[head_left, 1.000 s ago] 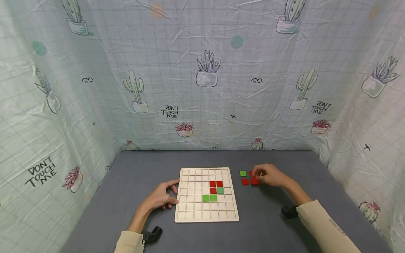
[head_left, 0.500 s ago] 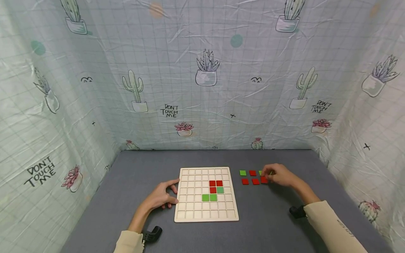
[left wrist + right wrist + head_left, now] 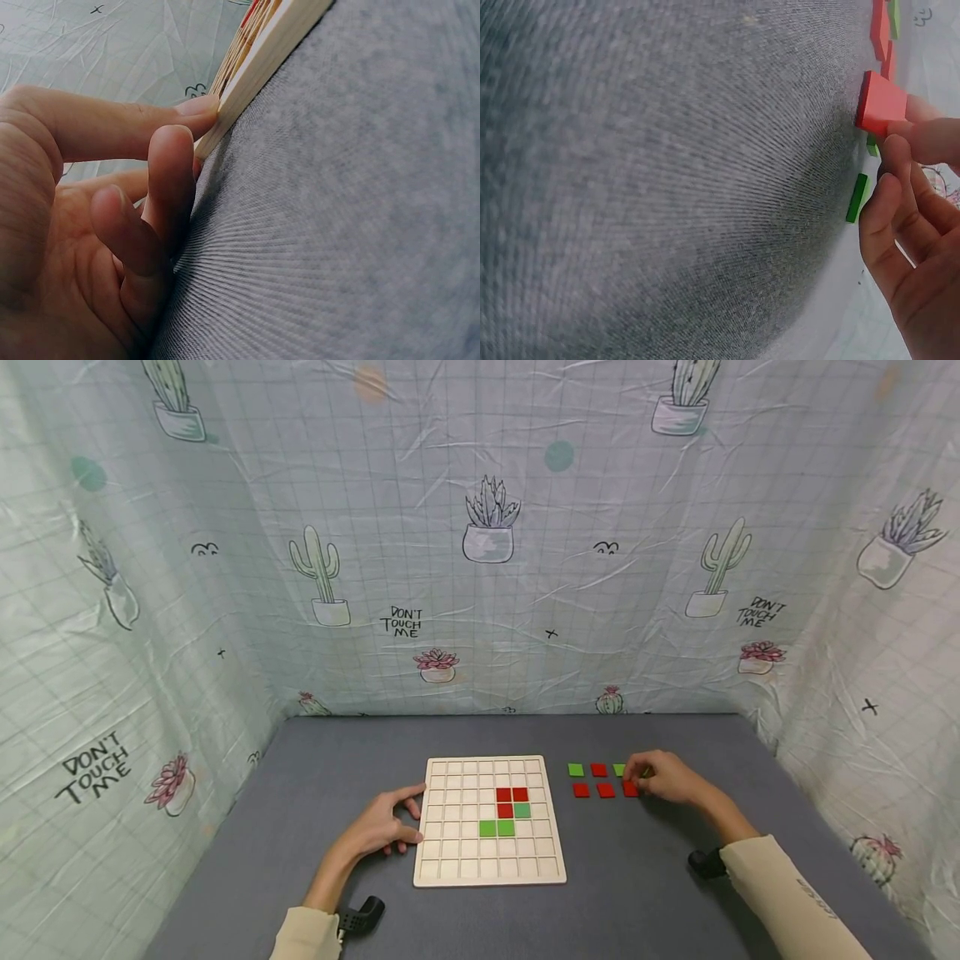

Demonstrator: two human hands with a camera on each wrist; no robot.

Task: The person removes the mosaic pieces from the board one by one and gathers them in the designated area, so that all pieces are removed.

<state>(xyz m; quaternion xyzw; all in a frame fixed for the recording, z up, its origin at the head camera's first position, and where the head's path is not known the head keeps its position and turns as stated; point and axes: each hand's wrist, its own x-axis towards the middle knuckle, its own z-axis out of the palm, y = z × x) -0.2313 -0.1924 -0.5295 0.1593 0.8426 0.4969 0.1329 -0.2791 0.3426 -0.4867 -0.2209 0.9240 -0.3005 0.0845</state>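
A pale wooden grid board (image 3: 450, 862) lies on the table with several red and green square tiles in its cells. My left hand (image 3: 378, 827) rests at its left edge, thumb and index finger spread apart and touching the rim; in the left wrist view the thumb (image 3: 199, 109) meets the side of the board. To the right of the board, my right hand (image 3: 666, 777) pinches a red tile (image 3: 883, 105) with thumb and fingertips, at the right end of the front row. The hand partly hides a green tile (image 3: 857, 199) beneath it.
Two red tiles (image 3: 606, 790) lie in the front row left of the right hand. Behind them are a green tile (image 3: 576, 770), a red tile (image 3: 598, 770) and another green tile (image 3: 618, 770). A patterned cloth (image 3: 360, 568) surrounds the grey table (image 3: 352, 747).
My right hand has moved right along the tile rows, uncovering the middle red tiles. Its red tile shifts slightly rightward and nearer the table. The left hand and board stay put.
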